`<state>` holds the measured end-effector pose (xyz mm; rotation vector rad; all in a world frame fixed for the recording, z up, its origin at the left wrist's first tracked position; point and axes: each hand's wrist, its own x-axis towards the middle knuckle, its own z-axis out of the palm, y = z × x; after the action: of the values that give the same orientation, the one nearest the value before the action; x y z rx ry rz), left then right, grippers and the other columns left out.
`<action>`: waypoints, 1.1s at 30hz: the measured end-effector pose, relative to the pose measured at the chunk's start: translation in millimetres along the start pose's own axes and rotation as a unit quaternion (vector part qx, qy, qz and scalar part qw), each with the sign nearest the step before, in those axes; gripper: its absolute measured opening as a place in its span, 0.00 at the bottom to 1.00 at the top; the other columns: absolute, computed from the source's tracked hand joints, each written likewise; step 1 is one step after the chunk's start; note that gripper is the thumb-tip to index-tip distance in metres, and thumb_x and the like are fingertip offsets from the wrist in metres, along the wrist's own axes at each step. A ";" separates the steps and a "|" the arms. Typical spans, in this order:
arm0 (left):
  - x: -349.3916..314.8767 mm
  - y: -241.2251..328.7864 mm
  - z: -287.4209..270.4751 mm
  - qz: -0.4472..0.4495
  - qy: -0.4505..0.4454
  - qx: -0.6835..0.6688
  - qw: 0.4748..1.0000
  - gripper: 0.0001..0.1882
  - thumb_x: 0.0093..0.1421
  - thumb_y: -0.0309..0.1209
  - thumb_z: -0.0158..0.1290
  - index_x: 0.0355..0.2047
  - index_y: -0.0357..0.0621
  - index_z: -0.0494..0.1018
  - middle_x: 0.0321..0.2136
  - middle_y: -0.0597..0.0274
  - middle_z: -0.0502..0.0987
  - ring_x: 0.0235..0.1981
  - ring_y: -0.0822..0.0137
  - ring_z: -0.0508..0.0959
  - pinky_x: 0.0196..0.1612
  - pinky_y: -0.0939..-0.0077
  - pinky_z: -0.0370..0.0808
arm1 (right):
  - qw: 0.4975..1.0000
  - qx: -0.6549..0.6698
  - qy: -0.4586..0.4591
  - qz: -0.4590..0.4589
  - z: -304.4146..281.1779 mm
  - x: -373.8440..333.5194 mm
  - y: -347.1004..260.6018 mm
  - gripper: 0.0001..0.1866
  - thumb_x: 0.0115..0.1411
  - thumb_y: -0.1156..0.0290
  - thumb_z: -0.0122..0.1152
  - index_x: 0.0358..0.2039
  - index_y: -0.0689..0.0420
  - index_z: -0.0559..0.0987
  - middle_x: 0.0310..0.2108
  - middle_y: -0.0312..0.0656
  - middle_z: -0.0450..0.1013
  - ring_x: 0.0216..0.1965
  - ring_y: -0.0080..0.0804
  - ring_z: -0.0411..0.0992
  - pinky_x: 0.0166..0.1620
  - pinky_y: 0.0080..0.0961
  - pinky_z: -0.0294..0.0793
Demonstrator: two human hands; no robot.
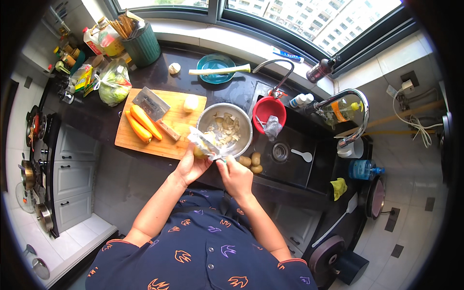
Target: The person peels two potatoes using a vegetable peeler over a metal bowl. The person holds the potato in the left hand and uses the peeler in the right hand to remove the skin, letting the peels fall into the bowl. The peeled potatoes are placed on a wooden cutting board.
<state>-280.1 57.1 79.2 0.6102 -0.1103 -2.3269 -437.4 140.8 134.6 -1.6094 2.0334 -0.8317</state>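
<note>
In my left hand [191, 166] is a brownish potato [198, 152], held at the near-left rim of a steel bowl [245, 129]. My right hand [235, 178] is closed around what looks like a peeler [223, 158]; only a little of its handle shows. A whitish, shiny, blurred shape [204, 141] covers part of the potato and the tool. Pale peelings [226, 124] lie inside the bowl. Several unpeeled potatoes [255, 159] sit on the counter edge just right of my right hand.
Left stands a wooden board [128, 149] with carrots [140, 126], a cleaver [152, 104] and a pale peeled piece [191, 103]. Behind are a teal plate [208, 63] with a long pale green stalk [220, 71] across it. Right, the sink [295, 171] holds a red basin [258, 108] and white spoon [302, 155].
</note>
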 end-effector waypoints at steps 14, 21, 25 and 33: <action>-0.5 18.1 27.8 0.041 0.056 0.126 0.990 0.26 0.64 0.47 0.56 0.57 0.47 0.67 0.44 0.60 0.77 0.37 0.68 0.78 0.39 0.75 0.79 | 0.978 0.041 -0.060 0.195 3.8 19.7 51.0 0.26 0.67 0.42 0.46 0.34 0.54 0.76 0.27 0.56 0.77 0.35 0.60 0.76 0.37 0.51 0.72; 0.6 12.8 27.7 0.053 0.035 0.150 0.987 0.24 0.65 0.46 0.54 0.58 0.53 0.65 0.46 0.68 0.75 0.44 0.73 0.75 0.45 0.76 0.76 | 1.000 0.010 0.009 0.001 -0.6 15.9 3.8 0.17 0.66 0.52 0.55 0.36 0.53 0.77 0.22 0.50 0.75 0.27 0.51 0.76 0.29 0.42 0.73; -3.9 16.2 25.1 0.043 0.020 0.168 0.985 0.24 0.66 0.46 0.53 0.57 0.51 0.64 0.46 0.65 0.74 0.41 0.73 0.75 0.44 0.75 0.76 | 1.000 -0.009 -0.006 0.021 11.5 23.3 24.2 0.19 0.67 0.50 0.52 0.34 0.54 0.77 0.23 0.53 0.75 0.27 0.56 0.76 0.30 0.47 0.73; -17.4 27.9 33.8 0.094 0.005 0.271 0.958 0.31 0.63 0.44 0.58 0.60 0.47 0.60 0.52 0.61 0.70 0.52 0.69 0.73 0.53 0.73 0.73 | 0.974 0.022 -0.069 0.216 1.7 25.7 53.5 0.26 0.68 0.42 0.46 0.34 0.54 0.77 0.27 0.56 0.77 0.34 0.58 0.77 0.36 0.49 0.73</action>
<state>-267.0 45.0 122.8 0.8349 -0.7874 -2.1024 -481.2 123.8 98.2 -1.1020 2.1322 -0.5799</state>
